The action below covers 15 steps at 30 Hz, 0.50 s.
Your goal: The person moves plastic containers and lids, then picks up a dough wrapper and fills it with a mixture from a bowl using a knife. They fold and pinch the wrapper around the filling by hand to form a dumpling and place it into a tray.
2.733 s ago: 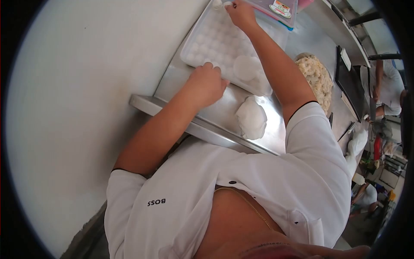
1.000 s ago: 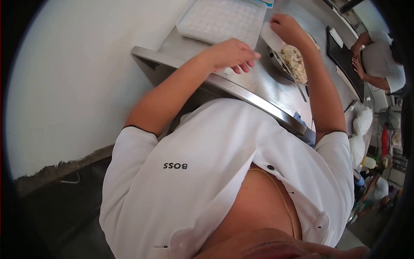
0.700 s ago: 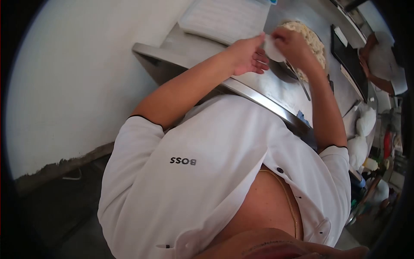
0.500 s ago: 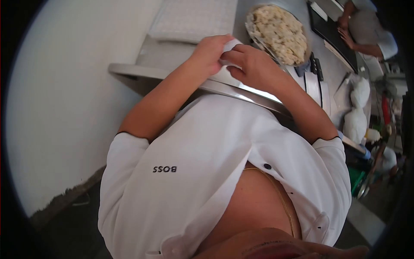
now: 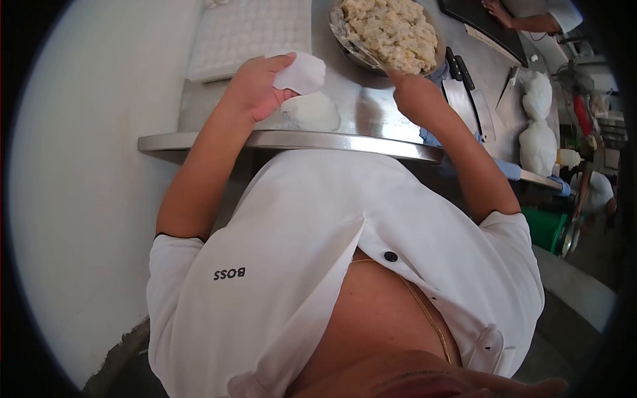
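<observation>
Steel tabletop (image 5: 375, 114); left hand (image 5: 255, 87) pinches a white wrapper (image 5: 302, 71); right hand (image 5: 413, 94) at the filling bowl (image 5: 337, 36), grip impossible to tell.

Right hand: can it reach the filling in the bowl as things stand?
Probably yes. The right hand is at the near rim of the bowl. The filling is heaped and uncovered, and nothing lies between.

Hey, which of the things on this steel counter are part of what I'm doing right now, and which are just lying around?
In use: left hand, its grip on a round wrapper; right hand gripping a utensil at the filling bowl; white pile; tray of white pieces.
Lying about: knives; white bags; a co-worker's hand.
</observation>
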{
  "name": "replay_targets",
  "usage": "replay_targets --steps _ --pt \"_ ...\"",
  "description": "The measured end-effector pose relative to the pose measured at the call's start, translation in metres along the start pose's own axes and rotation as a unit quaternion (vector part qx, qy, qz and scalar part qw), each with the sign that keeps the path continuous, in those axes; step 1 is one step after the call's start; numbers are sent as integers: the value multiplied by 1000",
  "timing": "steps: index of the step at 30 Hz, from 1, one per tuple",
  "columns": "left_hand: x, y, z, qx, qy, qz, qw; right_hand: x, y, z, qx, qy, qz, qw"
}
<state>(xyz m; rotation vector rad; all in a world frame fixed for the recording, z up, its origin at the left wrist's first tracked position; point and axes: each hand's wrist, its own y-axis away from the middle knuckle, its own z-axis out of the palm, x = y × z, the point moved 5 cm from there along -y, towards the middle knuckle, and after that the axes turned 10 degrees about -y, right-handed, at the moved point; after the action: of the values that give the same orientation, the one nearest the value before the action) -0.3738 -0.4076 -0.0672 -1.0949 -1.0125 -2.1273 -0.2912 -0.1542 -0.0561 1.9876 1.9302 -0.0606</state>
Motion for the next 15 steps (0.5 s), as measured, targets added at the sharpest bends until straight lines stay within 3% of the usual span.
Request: replay_targets --steps 4,5,6,7,9,13,15 --pt "14 8 33 67 -144 -7 987 -17 -21 -5 5 4 9 1000" --pt "21 13 42 40 -353 1 935 -22 -25 -5 15 1 -5 1000" --pt "26 14 46 12 -545 10 838 -26 -28 -8 18 0 -7 1000" --pt "23 10 41 15 -546 12 837 -31 -30 -16 21 18 -14 1000" --pt "33 9 44 105 -673 325 656 -32 -37 -21 21 34 -21 999" --pt "47 -5 43 126 -668 280 678 -23 -55 -18 35 13 -15 999" --pt "52 -11 42 136 -593 205 767 -19 -58 -12 16 7 -13 1000"
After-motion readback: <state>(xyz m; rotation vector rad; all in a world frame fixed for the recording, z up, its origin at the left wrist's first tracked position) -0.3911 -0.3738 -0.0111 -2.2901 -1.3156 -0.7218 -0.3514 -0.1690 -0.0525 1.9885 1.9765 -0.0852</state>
